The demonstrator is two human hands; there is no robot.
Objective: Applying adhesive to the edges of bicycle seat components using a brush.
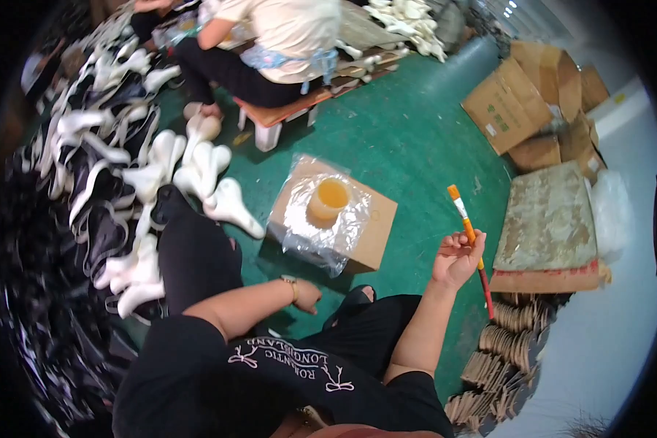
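Observation:
My right hand (456,261) is closed round the handle of a paintbrush (471,235), raised over the floor at the right. The brush has an orange and red handle, and its orange-tinted bristles point up. My left hand (305,296), with a bracelet at the wrist, hangs low by my knees, its fingers turned down and mostly hidden. Ahead of it stands a cardboard box (372,228) covered partly by clear plastic film (299,228). A tub of yellowish liquid or glue (331,198) sits on the film, apart from both hands.
White saddle-shaped pieces (230,206) and black ones (109,230) are heaped at my left. A person (292,44) sits on a low stool (268,136) ahead. At the right are cardboard boxes (509,106), a stained board (544,219) and stacked brown pieces (507,350).

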